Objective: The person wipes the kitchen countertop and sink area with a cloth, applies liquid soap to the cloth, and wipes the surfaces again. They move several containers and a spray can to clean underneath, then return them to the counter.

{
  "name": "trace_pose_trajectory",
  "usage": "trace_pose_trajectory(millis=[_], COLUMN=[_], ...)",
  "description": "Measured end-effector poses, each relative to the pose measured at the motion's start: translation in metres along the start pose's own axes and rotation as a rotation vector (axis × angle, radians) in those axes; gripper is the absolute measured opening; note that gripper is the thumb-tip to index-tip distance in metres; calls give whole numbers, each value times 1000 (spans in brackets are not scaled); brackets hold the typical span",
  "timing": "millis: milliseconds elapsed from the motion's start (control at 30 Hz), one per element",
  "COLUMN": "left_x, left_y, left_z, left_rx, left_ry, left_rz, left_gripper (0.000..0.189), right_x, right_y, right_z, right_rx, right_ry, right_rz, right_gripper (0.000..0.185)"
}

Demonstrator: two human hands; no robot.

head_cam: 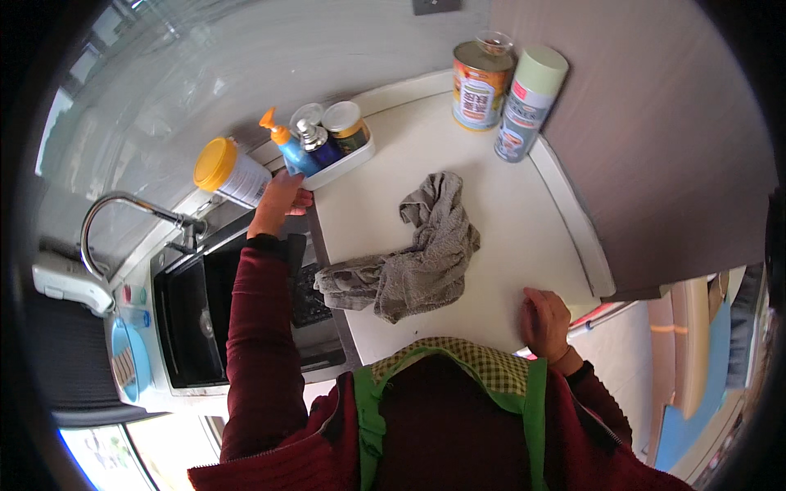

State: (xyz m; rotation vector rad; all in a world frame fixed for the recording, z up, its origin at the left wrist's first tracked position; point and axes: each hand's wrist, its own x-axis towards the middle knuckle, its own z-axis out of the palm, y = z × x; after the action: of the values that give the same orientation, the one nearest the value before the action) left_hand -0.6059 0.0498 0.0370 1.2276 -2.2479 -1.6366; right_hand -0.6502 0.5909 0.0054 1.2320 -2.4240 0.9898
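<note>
My left hand (282, 199) is at the near left corner of a white tray (344, 167), its fingers touching or very close to the tray's end; the exact grip is hidden. In the tray stand a blue pump bottle with an orange pump (298, 153), a dark blue bottle with a silver top (319, 144) and two lidded jars, one of them dark with a white lid (347, 127). A crumpled grey cloth (430, 264) lies on the white countertop (503, 227). My right hand (544, 322) rests at the counter's near right edge, its fingers curled, with nothing seen in it.
A white tub with a yellow lid (242, 178) stands behind the black sink (190, 325), near a curved chrome faucet (138, 202). A large can (479, 92) and a spray can (528, 107) stand at the back right by the wall. A blue basin (144, 362) sits far left.
</note>
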Motion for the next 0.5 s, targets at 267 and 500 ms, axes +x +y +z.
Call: trace_pose_trajectory(millis=[267,500], left_x=[21,3], left_y=[-7,23], left_z=[7,59], left_rx=[-1,128], left_ry=[-12,-115], left_rz=[-49,44], left_gripper=[32,25], right_x=[-1,-2], right_y=[-1,1], right_z=[1,1], right_rx=[-1,43], right_ry=[48,58], right_rz=[3,-7], right_gripper=[34,34])
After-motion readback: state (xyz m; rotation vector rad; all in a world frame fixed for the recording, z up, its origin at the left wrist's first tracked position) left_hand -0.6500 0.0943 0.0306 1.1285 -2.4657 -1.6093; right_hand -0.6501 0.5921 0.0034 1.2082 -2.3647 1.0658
